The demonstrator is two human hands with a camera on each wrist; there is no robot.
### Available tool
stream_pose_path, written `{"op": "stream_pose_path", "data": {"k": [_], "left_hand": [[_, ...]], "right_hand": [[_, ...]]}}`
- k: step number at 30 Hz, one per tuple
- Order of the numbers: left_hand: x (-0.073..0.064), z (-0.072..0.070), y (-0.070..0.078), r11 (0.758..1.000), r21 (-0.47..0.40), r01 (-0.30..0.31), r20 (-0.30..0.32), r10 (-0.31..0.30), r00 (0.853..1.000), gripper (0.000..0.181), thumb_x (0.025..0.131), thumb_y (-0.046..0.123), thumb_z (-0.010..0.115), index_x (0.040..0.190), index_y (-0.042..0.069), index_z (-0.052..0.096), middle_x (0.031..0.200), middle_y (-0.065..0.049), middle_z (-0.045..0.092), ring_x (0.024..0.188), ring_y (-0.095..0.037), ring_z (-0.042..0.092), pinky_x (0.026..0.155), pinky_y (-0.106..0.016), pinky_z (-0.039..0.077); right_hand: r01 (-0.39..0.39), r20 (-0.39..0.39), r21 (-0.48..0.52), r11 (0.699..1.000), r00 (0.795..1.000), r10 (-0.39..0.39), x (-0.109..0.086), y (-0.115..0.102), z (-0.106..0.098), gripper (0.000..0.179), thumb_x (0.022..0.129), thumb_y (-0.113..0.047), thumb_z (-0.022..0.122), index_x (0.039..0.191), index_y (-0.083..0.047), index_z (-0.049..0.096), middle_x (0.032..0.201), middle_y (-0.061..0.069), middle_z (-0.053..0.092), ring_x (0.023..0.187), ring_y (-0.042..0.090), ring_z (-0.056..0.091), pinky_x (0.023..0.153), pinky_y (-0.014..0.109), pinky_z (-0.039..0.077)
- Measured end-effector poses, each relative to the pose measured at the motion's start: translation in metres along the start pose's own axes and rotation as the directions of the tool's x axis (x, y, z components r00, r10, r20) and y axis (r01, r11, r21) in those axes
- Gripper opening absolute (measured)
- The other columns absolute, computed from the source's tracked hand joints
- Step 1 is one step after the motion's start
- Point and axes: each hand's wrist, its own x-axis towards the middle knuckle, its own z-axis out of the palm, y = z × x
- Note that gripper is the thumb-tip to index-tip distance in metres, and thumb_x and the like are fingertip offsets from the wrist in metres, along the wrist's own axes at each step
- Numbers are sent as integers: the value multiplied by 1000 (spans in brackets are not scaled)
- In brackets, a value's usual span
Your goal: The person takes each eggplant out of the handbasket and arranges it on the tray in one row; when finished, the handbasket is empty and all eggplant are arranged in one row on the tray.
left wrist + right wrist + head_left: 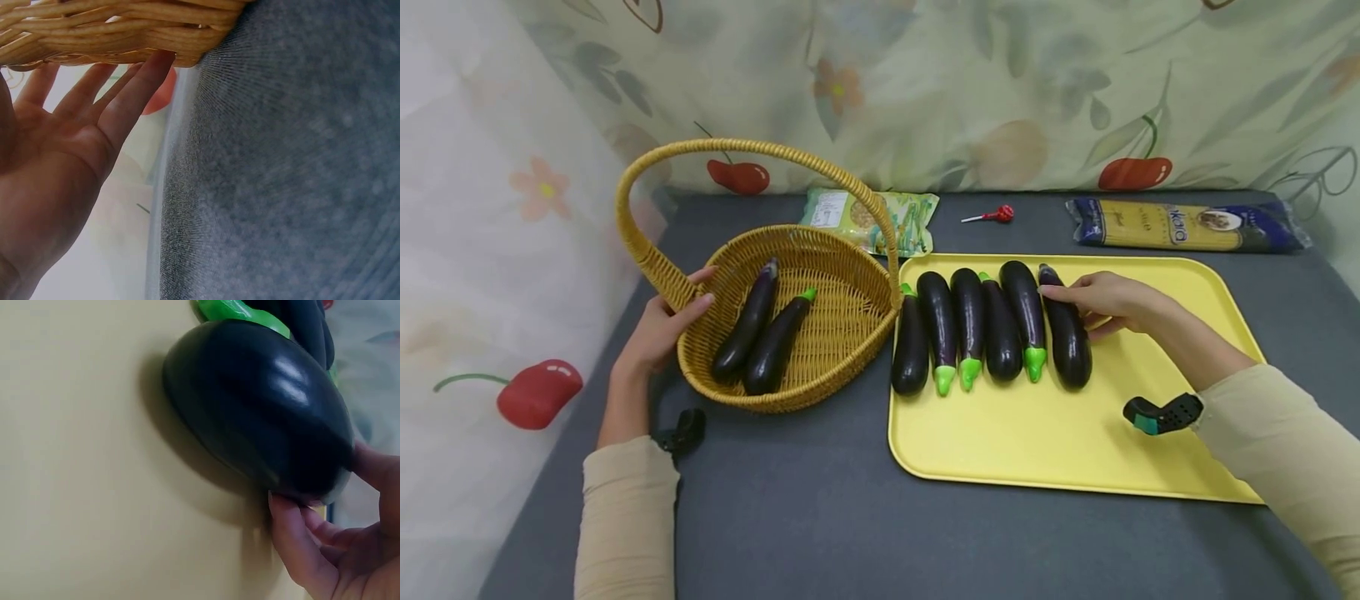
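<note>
My left hand [658, 329] holds the wicker basket [790, 400] at its left rim, beside the foot of the arched handle. Fingers [134, 100] reach the outside of the weave in the left wrist view. Two eggplants [748, 329] lie inside the basket. On the right, my right hand [1108, 300] pinches the rightmost eggplant [1070, 342] between thumb and fingers, over the yellow tray [1037, 450]. Whether this eggplant touches the tray I cannot tell. Several other eggplants [970, 317] lie side by side to its left, some with green ends towards me.
Behind the basket lies a green food packet [913, 217]. A red lollipop [1003, 213] and a blue and yellow pasta packet [1187, 225] lie beyond the tray. A flower-patterned sheet [940, 92] borders the grey table [790, 508] at the back and left.
</note>
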Motion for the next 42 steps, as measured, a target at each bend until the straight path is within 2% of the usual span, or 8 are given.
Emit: {"op": "stream_pose_path", "data": {"k": [5,9,13,19,25,30,36,42], "left_hand": [[-1,0,-2,1000,-19,-4,-1,3,1000,54,97,23,58,147,16,40,146,-24,32,107,-9,54,77,-18,48],[-1,0,-2,999,-32,-8,-8,8,1000,54,97,22,58,147,16,40,145,-24,34,106,-9,54,77,-18,48],[0,0,-2,999,-51,-4,-10,3,1000,53,96,21,59,146,17,42,145,-22,35,108,-9,53,77,-17,48],[1,1,-1,998,-63,0,-10,-1,1000,53,96,20,59,146,16,42,141,-18,40,106,-9,55,77,-18,48],[0,0,-1,999,-47,11,-18,-12,1000,53,96,21,59,146,17,42,138,-17,42,103,-9,56,76,-18,49],[0,0,-3,999,-47,8,-17,-9,1000,53,96,20,59,146,17,42,136,-15,44,102,-10,56,75,-19,49],[0,0,-4,998,-68,2,-5,-2,1000,53,97,19,58,147,16,42,132,-13,46,99,-10,59,74,-20,50],[0,-1,-3,997,-71,6,-8,-6,1000,53,96,20,59,146,17,42,133,-13,46,100,-10,59,74,-20,50]], "right_hand": [[14,16,42,999,1000,-14,1,1,1,84,92,-60,48,135,10,34,121,26,47,85,14,60,72,34,53],[30,48,90,995,998,-34,0,4,-1,84,94,-58,45,140,10,28,129,30,39,92,17,59,76,34,53],[32,93,144,989,995,-46,0,9,-5,80,95,-54,49,141,8,27,132,29,33,100,21,57,80,35,52],[29,147,233,972,987,-64,-3,16,-8,80,97,-40,54,150,4,13,135,27,31,101,17,57,82,36,51],[69,145,198,978,985,-99,-6,14,-6,79,98,-37,54,150,5,11,136,28,36,110,24,54,79,36,52],[82,100,129,988,990,-96,-6,8,-4,80,98,-39,54,149,8,13,134,28,39,115,33,50,79,37,52],[57,44,88,994,997,-62,-6,3,-2,83,94,-44,58,147,6,19,128,24,46,105,26,56,77,36,53],[59,55,138,989,996,-67,-8,9,-2,86,94,-50,54,147,7,18,123,24,40,96,19,58,78,36,53]]}}
